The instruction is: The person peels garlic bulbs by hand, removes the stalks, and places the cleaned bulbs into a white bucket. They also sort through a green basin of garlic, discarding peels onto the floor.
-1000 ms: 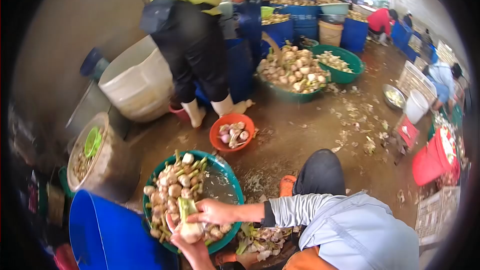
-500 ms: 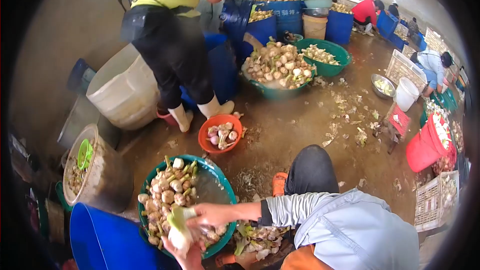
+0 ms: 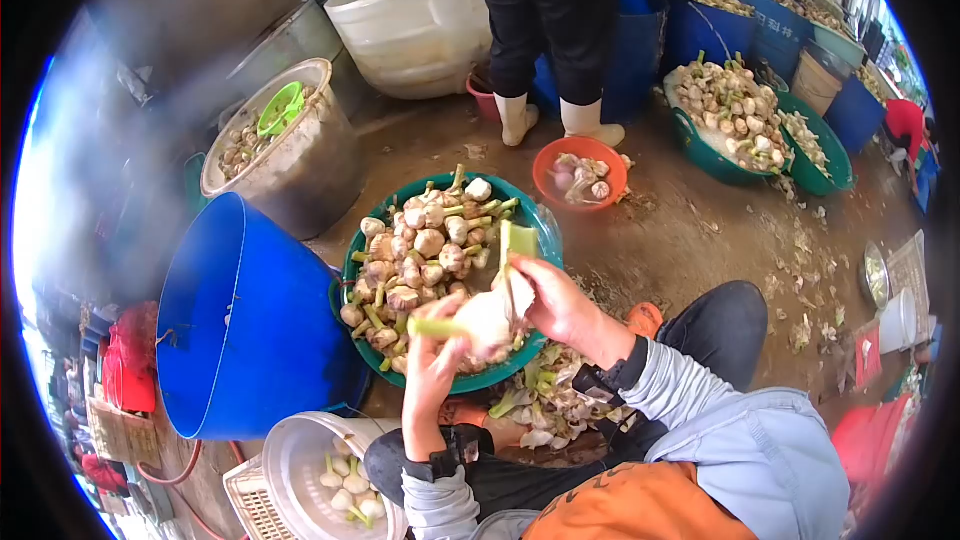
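My left hand point(image 3: 432, 370) is closed around a garlic bulb point(image 3: 484, 324), its green stem poking out to the left between the fingers. Pinched in my right hand point(image 3: 562, 304) is a strip of garlic skin point(image 3: 520, 248), pale green at the top, its lower end against the bulb. Both hands are over the front of a green tub point(image 3: 548, 230), where many unpeeled garlic bulbs point(image 3: 430, 242) with cut stems are heaped. Peeled skins and leaves point(image 3: 548, 408) lie in a pile on the floor below my right wrist.
Left of the tub leans a large blue barrel point(image 3: 215, 310). A white bucket point(image 3: 300, 450) with several peeled bulbs stands by my knee. An orange basin point(image 3: 610, 190) sits beyond the tub, before a person in white boots point(image 3: 590, 125). Another garlic-filled tub point(image 3: 700, 145) stands further right.
The view has swung left, bringing the blue barrel and white bucket into sight. The bulb has turned from stem-up to stem-left, and my right hand has pulled a strip of skin away from it.
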The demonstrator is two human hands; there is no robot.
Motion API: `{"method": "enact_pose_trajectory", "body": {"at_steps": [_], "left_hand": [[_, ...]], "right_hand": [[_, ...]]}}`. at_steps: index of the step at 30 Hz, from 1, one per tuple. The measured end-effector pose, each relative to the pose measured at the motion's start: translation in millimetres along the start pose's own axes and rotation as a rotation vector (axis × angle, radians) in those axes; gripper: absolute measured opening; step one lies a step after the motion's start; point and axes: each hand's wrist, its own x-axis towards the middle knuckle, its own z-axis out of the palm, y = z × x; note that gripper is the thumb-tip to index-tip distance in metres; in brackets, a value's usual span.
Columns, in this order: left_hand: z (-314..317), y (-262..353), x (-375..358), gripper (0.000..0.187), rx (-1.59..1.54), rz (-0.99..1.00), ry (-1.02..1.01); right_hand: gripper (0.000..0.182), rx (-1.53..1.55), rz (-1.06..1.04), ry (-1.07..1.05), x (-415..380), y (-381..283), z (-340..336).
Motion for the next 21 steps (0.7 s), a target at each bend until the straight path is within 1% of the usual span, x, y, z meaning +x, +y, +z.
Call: {"method": "enact_pose_trajectory", "body": {"at_steps": [1,2,3,5,6,7,9,10,11,13,14,15,17,19,21], "left_hand": [[-1,-3,1,0.042,0.18,-0.013,0.156],[8,-7,3,0.029,0.046,-0.067,0.31],[21,3,3,0.029,-0.148,-0.116,0.376],[24,-11,7,0.03,-0.232,-0.079,0.436],[16,-15,7,0.03,-0.36,-0.179,0.468],[9,-20,7,0.034,-0.538,-0.21,0.484],[-6,-25,5,0.039,-0.8,-0.248,0.496],[-12,-27,6,0.042,-0.881,-0.263,0.506],[-15,-22,6,0.041,-0.89,-0.252,0.522],[-19,-12,6,0.039,-0.994,-0.249,0.527],[-19,-14,7,0.038,-1.032,-0.249,0.506],[-18,-16,7,0.038,-1.071,-0.256,0.479],[-16,-19,11,0.037,-1.12,-0.267,0.438],[-14,-19,6,0.036,-1.14,-0.298,0.436],[-14,-15,5,0.035,-1.113,-0.305,0.406]], "right_hand": [[0.02,-0.088,-0.07,-0.019,-4,0,4],[0.02,-0.176,-0.14,-0.039,-6,2,6],[0.02,-0.352,-0.232,0.059,-3,16,13],[0.018,-0.325,-0.175,-0.076,-3,30,14],[0.016,-0.267,-0.111,-0.099,-4,30,16],[0.018,-0.248,-0.125,-0.105,-4,28,10],[0.021,-0.206,-0.141,-0.133,-3,9,-3],[0.021,-0.193,-0.139,-0.303,-7,-14,-6],[0.022,-0.173,-0.142,-0.472,-15,-40,-3],[0.027,-0.653,-0.015,-0.478,-6,-45,-50],[0.025,-1.231,-0.135,-0.374,-9,-25,-52],[0.021,-2.169,0.216,-0.502,-11,-16,-46],[0.022,-2.493,0.137,-0.818,0,3,-70],[0.023,-1.598,-0.238,-0.53,8,-1,-21],[0.02,-1.143,-0.17,-0.428,11,-8,33]]}}
